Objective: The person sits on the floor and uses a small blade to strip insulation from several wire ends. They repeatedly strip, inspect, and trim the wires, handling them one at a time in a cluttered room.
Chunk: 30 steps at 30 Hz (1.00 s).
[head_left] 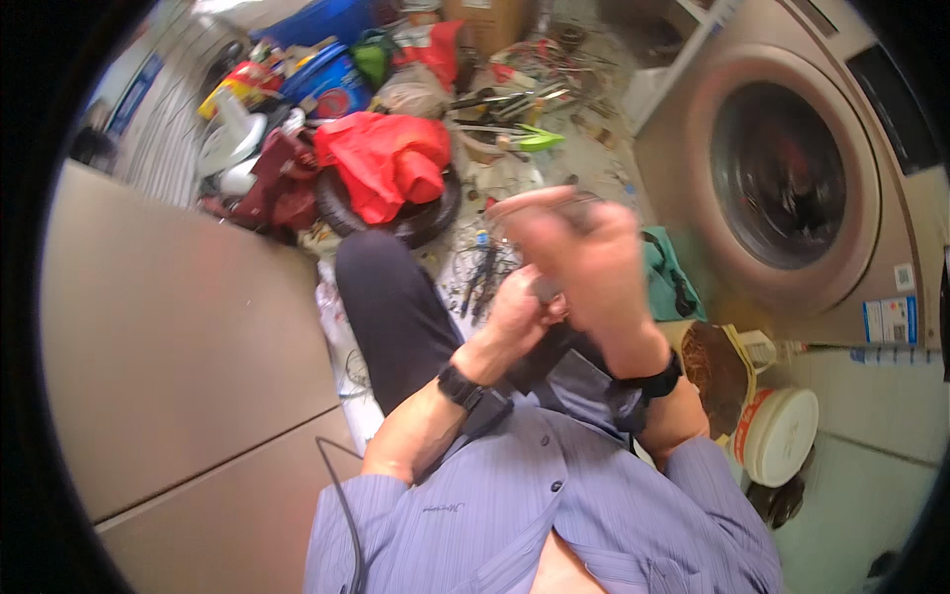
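My left hand (517, 315) is closed just above my lap, its fingers wrapped round a small greyish thing (545, 289) that I cannot make out. Raised beside and partly over it is my right hand (591, 262), smeared by motion. Something dark shows near the right fingers, too blurred to name. Both wrists wear black bands. Beyond the hands, black cables (482, 272) lie tangled on the floor.
A washing machine (683, 163) stands at the right, with a teal bag (669, 277) and a lidded white bucket (785, 436) nearby. A red plastic bag (381, 158) lies on a black tyre (435, 220). Tools (510, 102) litter the far floor. Brown panels (188, 327) stand at the left.
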Motion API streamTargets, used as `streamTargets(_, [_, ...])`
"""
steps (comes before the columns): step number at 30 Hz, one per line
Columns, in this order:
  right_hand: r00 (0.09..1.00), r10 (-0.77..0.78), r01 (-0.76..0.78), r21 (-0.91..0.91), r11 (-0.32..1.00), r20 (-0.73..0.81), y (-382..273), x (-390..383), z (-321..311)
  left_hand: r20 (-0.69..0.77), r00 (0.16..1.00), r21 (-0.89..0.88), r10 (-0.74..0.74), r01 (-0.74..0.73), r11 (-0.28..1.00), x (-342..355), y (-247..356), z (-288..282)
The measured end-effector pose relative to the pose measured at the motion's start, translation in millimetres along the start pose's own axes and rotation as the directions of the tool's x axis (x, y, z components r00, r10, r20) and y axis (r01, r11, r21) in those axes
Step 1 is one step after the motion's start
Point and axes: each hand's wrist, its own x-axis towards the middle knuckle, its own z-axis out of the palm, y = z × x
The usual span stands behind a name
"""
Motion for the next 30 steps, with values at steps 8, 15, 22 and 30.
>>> streamTargets(8, [0.928,0.037,0.066,-0.26,0.963,0.37,-29.5,20.5,49.7,0.248,0.963,-0.326,0.105,-0.019,0.945,-14.9,19.2,-5.5])
streamTargets(15, [0.985,0.125,-0.16,-0.366,0.917,-0.116,-5.9,0.4,-38.8,0.375,0.922,-0.226,0.095,-0.008,0.974,1.0,63.8,17.6])
streamTargets(22, [0.881,-0.473,0.294,-0.778,0.555,-0.004,49.5,-16.5,-41.4,0.404,0.901,-0.008,0.16,-0.172,0.985,-6.2,60.3,57.3])
streamTargets(30, [0.963,-0.162,0.032,-0.508,0.861,-0.214,31.0,-20.7,-93.2,0.561,0.807,0.599,0.184,-0.549,0.583,-45.7,57.6,103.1])
